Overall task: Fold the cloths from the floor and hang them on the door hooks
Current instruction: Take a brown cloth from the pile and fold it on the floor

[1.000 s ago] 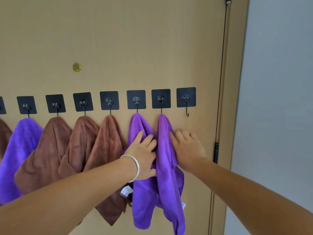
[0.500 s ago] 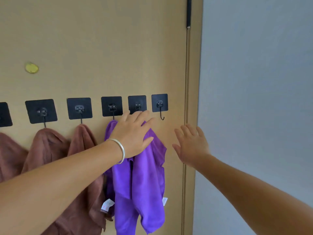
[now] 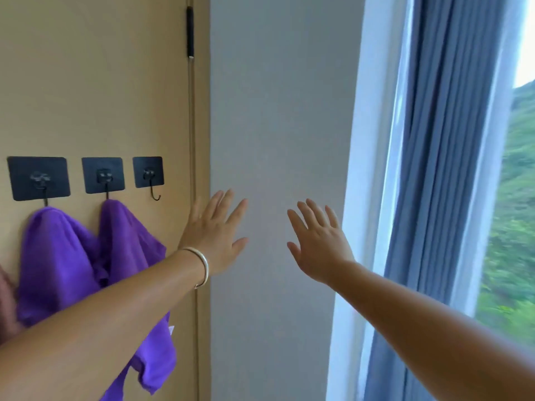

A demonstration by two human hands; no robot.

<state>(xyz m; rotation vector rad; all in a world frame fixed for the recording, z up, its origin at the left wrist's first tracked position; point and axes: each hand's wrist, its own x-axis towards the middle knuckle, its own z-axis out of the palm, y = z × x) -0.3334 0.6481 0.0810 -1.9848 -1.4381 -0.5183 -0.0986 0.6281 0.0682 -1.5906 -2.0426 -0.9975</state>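
Both hands empty, nothing grasped: left hand (image 3: 215, 237) w/ fingers (image 3: 228, 202) straight and spread, right hand (image 3: 317, 244) likewise w/ fingers (image 3: 314, 211) released and fanned, both held up in front of the grey wall (image 3: 278, 111). Cloths sit to the left of the left fingers: two purple cloths (image 3: 58, 261) (image 3: 130, 250) hang on the door (image 3: 95, 76), each from its own black hook, partly behind the left forearm; a bit of brown cloth (image 3: 5, 302) shows at the far left edge. One bare hook (image 3: 150, 180) is just left of and slightly above the left fingertips, nothing on it. Right of the right fingers: blue curtain (image 3: 443, 169) and window. Judging by this, the hanging step for the last cloth looks done and hands are off it. Next prob. calls for going down to the floor for another cloth (floor not in view, can't tell if any left), folding it, then looping it on that free hook.
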